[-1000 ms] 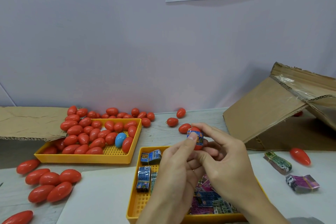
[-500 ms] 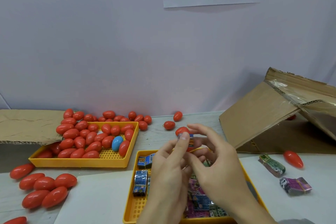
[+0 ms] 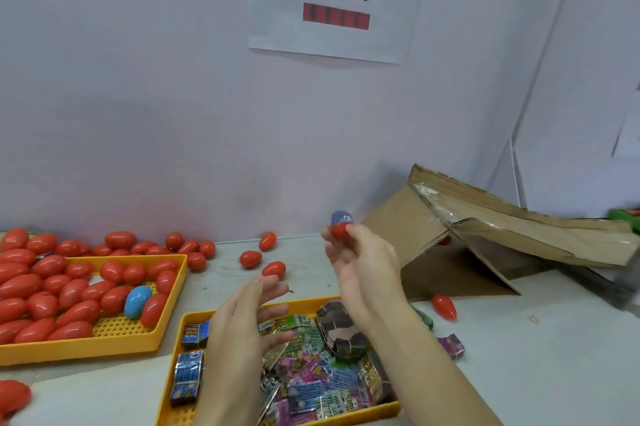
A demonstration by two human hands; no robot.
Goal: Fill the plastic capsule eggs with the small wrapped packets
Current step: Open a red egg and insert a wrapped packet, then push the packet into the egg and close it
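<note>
1. Separated since half a second ago: right hand (image 3: 363,273) risen toward the far edge of the table (image 3: 554,356), left hand (image 3: 239,328) dropped away from it, no longer touching the egg.
2. Pinched in the right fingertips (image 3: 356,235): a red capsule egg half (image 3: 340,231), with a blue wrapped packet (image 3: 341,219) poking out of its top.
3. Left fingers loose and straight, holding nothing, hovering over the near yellow tray (image 3: 173,391).
4. Heaped in that tray near the front edge of the table: assorted wrapped packets (image 3: 311,373), plus blue bundles (image 3: 187,377) on its left side and a dark rounded bundle (image 3: 341,332) by the right forearm.
5. Piled in a second yellow tray (image 3: 104,346) at the left edge: many red eggs (image 3: 69,294) and one blue egg (image 3: 136,301).
6. Scattered along the far edge and beside the trays: more loose red eggs (image 3: 273,269).
7. Propped at the right side: flattened cardboard (image 3: 467,245), with one red egg (image 3: 444,307) lying at its near corner.
8. Taped to the wall: a paper sign (image 3: 336,0).
</note>
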